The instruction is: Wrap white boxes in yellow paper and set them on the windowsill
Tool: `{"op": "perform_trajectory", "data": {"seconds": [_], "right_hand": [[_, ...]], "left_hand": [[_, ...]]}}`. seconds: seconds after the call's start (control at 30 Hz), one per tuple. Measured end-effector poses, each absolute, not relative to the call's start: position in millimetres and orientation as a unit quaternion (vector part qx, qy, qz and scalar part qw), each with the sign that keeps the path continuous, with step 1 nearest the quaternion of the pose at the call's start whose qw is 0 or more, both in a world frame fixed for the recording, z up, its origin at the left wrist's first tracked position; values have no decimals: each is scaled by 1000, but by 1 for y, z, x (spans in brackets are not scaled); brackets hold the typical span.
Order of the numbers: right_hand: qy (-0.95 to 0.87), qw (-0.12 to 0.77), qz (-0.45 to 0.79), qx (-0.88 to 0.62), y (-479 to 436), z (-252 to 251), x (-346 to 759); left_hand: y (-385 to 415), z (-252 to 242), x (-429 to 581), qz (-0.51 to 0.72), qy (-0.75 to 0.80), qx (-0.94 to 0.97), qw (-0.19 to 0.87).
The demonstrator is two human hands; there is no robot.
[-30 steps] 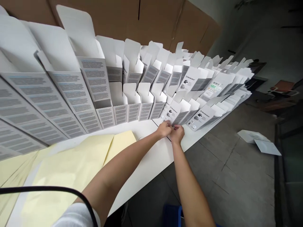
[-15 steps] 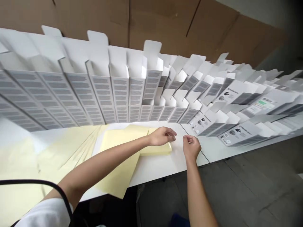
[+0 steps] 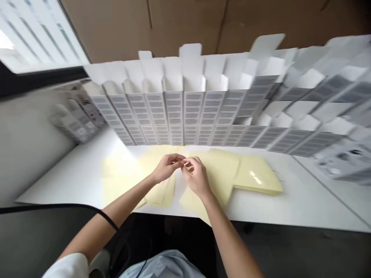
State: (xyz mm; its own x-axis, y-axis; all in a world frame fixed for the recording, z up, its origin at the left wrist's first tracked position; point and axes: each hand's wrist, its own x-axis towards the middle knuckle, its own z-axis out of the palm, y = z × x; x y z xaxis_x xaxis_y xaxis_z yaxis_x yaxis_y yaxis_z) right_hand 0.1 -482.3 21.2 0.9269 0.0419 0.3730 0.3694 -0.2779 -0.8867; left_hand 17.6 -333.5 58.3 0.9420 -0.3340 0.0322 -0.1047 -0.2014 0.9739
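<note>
Head camera view: a person's bare left hand (image 3: pixel 169 168) and bare right hand (image 3: pixel 197 175) meet fingertip to fingertip above loose pale-yellow flat sheets (image 3: pixel 124 172) and a pale-yellow slanted sheet (image 3: pixel 222 170) on a long white tabletop (image 3: pixel 307 208). Fingers on both hands are bent and drawn in toward the thumbs; whether anything thin is pinched between them cannot be told. Trouble, if it comes, looks likeliest at the front edge, where the slanted sheet's near corner pokes past the table beneath the right forearm; a brush of that arm or of the body could drag it floorward. The loose sheets, fanned unevenly, could slide apart under a careless sleeve, and a black cable (image 3: pixel 58 206) passing across the left arm might catch during a wide reach. Behind, white-and-grey printed cardboard boxes (image 3: pixel 193 112) stand in a close-set row with flaps raised, near the sheets' back edges; a hard backward shove could tip one. A neat pale-yellow glossy stack (image 3: pixel 255 177) sits partly beneath the slanted sheet, so tugging one may shift the other. Room for moving opens to the right, between that stack and the dark table seam (image 3: pixel 327 189), and leftward toward the table's far end; the strip before the boxes is narrow.
</note>
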Motion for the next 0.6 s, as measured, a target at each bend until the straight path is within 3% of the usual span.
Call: {"op": "perform_trajectory", "data": {"seconds": [0.13, 0.3, 0.6], "right_hand": [[-145, 642, -50, -751, -408, 30, 20], [-172, 650, 69, -737, -312, 33, 45], [-254, 670, 137, -683, -127, 13, 82]], "left_hand": [[-264, 54, 8, 32, -2, 756, 654], [-179, 38, 0, 136, 95, 737, 655], [-29, 15, 30, 316, 268, 691, 592]]}}
